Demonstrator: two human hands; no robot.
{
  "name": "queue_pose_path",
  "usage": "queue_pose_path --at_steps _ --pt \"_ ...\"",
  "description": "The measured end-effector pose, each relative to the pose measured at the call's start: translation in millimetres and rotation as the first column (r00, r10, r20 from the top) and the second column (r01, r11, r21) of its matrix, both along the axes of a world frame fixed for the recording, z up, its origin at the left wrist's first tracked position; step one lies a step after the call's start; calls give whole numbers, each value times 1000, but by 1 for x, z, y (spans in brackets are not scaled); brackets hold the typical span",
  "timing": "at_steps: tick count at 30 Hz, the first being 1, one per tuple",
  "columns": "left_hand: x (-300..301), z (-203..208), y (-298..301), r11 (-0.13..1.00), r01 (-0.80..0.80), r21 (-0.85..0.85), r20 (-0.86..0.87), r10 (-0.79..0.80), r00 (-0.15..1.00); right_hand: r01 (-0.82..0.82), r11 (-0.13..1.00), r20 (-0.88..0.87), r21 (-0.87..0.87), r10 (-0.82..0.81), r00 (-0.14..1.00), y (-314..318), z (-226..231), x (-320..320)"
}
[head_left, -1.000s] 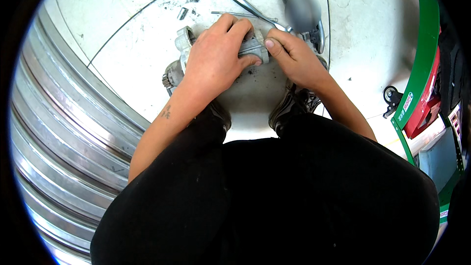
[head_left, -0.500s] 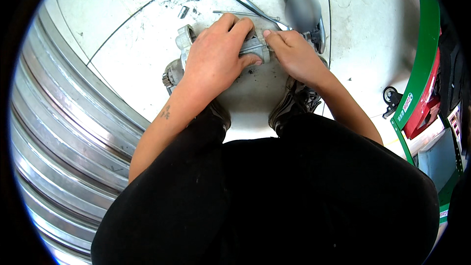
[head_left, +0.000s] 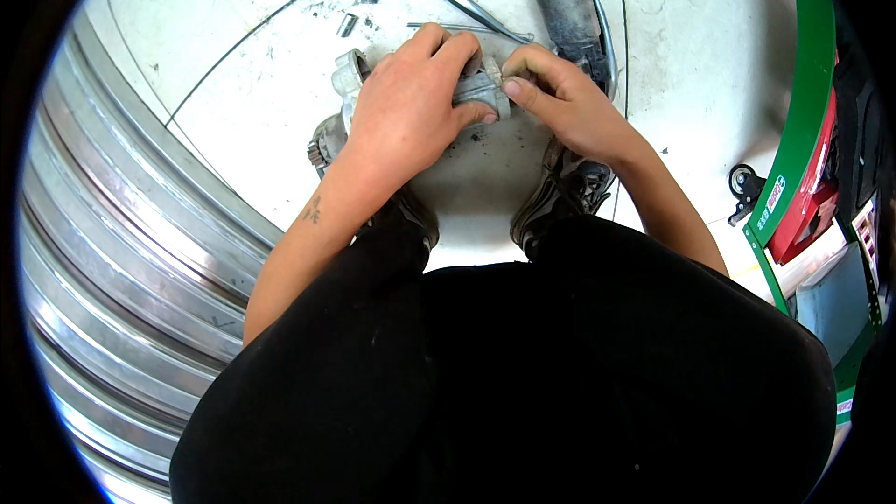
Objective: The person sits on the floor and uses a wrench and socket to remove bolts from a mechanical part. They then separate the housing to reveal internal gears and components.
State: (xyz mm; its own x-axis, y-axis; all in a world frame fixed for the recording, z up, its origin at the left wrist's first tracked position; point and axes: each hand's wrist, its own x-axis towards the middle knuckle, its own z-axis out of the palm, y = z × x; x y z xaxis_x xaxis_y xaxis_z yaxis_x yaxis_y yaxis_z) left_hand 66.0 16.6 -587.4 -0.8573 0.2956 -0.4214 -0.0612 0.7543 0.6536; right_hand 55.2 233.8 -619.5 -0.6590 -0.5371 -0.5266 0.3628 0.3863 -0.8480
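My left hand point(head_left: 401, 107) is wrapped over a grey cast-metal housing point(head_left: 481, 93), its thumb pressed along the near side. The housing's rounded left end point(head_left: 349, 75) shows past the wrist side of that hand. At the housing's right end, my right hand point(head_left: 565, 103) has its thumb and forefinger closed together. Whatever lies between those fingertips is too small or hidden to name. Below the left end sits another metal part with a small toothed gear point(head_left: 320, 147), partly covered by my left forearm.
Beyond my hands lie a dark metal cylinder point(head_left: 569, 19), a silver-handled tool point(head_left: 476, 9), a thin rod point(head_left: 439, 27) and a small metal sleeve point(head_left: 347, 25). Ribbed metal panels point(head_left: 140, 215) curve along the left. A green-framed rack point(head_left: 817, 65) with a caster point(head_left: 744, 182) stands right.
My right hand has turned slightly, its thumb drawn nearer to me and the forefinger now showing at the housing's end. My left hand keeps its hold.
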Motion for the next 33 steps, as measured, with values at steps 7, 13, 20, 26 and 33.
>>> queue_pose_path --at_steps 7,13,20,26,33 --pt "0 1 -1 1000 -8 25 -13 8 1000 -13 976 277 218 -49 960 -12 15 -13" --pt "0 3 -1 1000 -1 -2 42 1 999 -8 975 140 224 -24 990 -17 13 -4" --pt "-5 -2 1 1000 12 24 22 -13 1000 141 989 27 -34 -140 990 -16 3 -5" --pt "-1 3 -2 1000 -18 5 31 17 999 -30 956 141 293 -12 990 -16 18 -24" --pt "-4 6 -2 1000 -11 3 50 11 999 -9 973 81 231 -10 997 -17 15 -5"
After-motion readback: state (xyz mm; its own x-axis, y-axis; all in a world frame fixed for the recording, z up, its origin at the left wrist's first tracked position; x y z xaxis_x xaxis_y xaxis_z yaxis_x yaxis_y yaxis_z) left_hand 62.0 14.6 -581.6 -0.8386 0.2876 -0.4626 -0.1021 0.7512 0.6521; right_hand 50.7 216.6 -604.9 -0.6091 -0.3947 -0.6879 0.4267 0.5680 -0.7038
